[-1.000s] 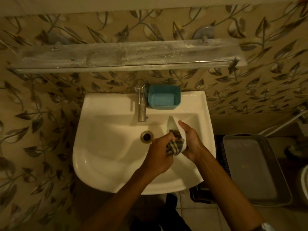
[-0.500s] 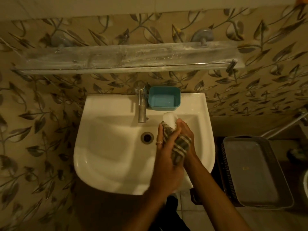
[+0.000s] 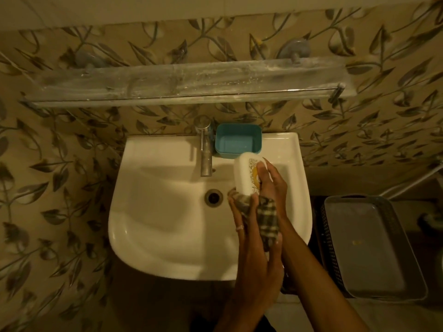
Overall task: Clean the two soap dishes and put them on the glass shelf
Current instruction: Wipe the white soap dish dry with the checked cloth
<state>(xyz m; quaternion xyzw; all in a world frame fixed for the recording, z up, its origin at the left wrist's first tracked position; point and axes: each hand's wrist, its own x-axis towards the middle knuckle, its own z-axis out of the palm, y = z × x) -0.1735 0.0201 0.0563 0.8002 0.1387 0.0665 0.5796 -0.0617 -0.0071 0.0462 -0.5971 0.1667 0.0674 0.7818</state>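
Observation:
My right hand (image 3: 275, 185) grips a white soap dish (image 3: 245, 173) with a yellow pattern, held tilted over the right side of the white sink (image 3: 167, 224). My left hand (image 3: 254, 248), a ring on one finger, holds a checked cloth (image 3: 268, 221) against the dish's lower end. A teal soap dish (image 3: 237, 141) stands on the sink's back rim, just right of the tap (image 3: 206, 152). The glass shelf (image 3: 182, 80) hangs on the wall above, smeared and bare.
A grey tray (image 3: 366, 248) lies on a dark basket to the right of the sink. A white hose (image 3: 407, 183) runs along the wall at the right edge. The leaf-patterned wall surrounds the sink.
The white dish has turned and risen toward the teal dish, so its patterned face shows. My left hand has slid the cloth down to the dish's lower end.

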